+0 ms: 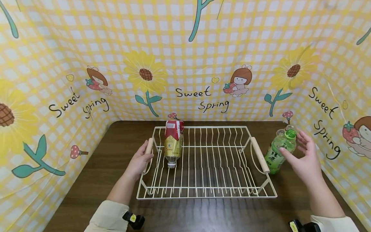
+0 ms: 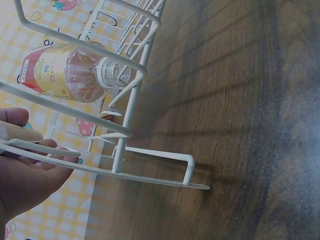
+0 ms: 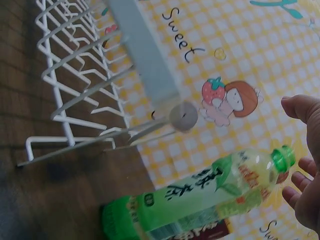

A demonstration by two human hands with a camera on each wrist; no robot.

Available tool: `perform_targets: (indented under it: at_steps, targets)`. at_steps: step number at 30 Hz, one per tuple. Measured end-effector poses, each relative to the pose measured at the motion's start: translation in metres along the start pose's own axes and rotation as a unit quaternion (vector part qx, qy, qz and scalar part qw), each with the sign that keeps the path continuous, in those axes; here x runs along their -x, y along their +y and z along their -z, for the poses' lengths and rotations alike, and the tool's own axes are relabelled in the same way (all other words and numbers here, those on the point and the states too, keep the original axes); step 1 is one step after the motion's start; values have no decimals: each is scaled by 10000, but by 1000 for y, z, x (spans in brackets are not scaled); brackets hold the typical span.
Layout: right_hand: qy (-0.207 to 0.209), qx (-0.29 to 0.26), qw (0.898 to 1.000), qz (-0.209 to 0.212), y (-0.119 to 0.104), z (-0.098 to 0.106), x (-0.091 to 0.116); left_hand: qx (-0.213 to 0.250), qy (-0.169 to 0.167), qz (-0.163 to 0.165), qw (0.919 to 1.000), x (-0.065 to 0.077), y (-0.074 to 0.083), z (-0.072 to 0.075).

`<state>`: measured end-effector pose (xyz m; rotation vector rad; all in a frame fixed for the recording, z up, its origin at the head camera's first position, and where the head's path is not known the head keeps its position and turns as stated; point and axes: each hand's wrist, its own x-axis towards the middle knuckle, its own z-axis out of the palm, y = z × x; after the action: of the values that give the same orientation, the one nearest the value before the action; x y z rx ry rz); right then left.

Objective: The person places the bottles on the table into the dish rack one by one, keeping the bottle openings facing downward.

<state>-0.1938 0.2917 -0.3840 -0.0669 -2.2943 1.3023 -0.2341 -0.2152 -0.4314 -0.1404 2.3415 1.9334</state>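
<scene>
A cream wire dish rack with wooden handles stands on the table. My left hand holds its left wooden handle, thumb on one side and fingers on the other. Inside the rack's left part, a clear plastic bottle with a red and gold label lies tilted, its uncapped neck towards me. To the right of the rack, a green tea bottle stands upright. My right hand is beside its neck, thumb and fingers spread; the right wrist view shows the fingers close to the green top.
Partly hidden behind the green bottle is another item with a dark maroon label. The right wooden handle sits close to the green bottle. Yellow checked cloth walls the brown wooden table at the back and sides.
</scene>
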Motion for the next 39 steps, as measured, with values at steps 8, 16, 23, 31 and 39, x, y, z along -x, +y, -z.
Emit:
perform_targets:
  at_steps: [8,16,23,31,39]
  targets:
    - [-144,225,9985,-476,24,-3,-3,-21,4,8,10000,1,1,0]
    - [-60,100,9971,-747,43,-13,-5,-31,-13,14,10000,1,1,0]
    - [120,-84,9932,-1152,51,-24,-5,-35,-2,-7,10000,0,1,0]
    - [332,-86,9860,-1630,54,-33,-5,-106,35,5,9999,0,-1,1]
    - [440,-95,9848,-1678,58,-37,-6,-107,25,-44,9999,0,-2,1]
